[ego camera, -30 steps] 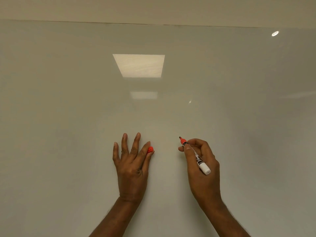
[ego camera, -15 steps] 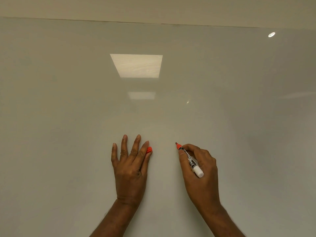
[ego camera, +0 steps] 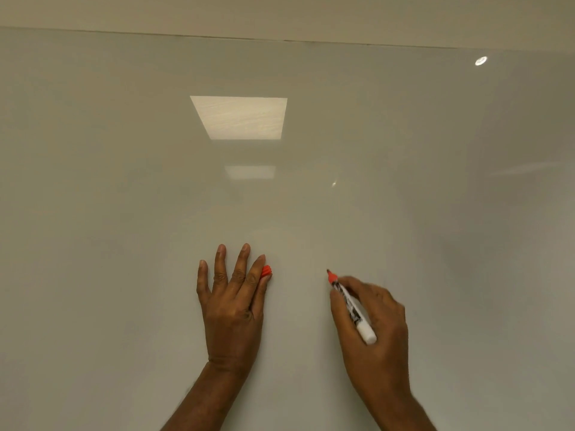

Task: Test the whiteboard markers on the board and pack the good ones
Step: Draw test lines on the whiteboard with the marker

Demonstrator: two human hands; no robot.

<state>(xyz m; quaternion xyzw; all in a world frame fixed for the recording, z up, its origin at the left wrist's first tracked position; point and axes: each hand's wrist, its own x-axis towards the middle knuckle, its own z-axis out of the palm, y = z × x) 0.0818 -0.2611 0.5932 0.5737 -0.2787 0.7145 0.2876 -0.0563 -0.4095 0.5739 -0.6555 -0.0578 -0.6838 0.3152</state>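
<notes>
A glossy whiteboard (ego camera: 311,197) fills the view, and no ink mark shows on it. My right hand (ego camera: 373,331) grips an uncapped red marker (ego camera: 350,306) with a white barrel, its tip pointing up-left at the board surface. My left hand (ego camera: 231,303) lies flat against the board with fingers spread. The marker's red cap (ego camera: 267,271) is pinched between its thumb and index finger.
Ceiling lights reflect in the board at the upper middle (ego camera: 239,118) and the top right (ego camera: 480,60). The board's top edge (ego camera: 280,38) runs across the top of the view, with plain wall above it.
My right hand has moved down and slightly left with the marker, bringing the tip lower on the board. My left hand has stayed flat in place with the cap.
</notes>
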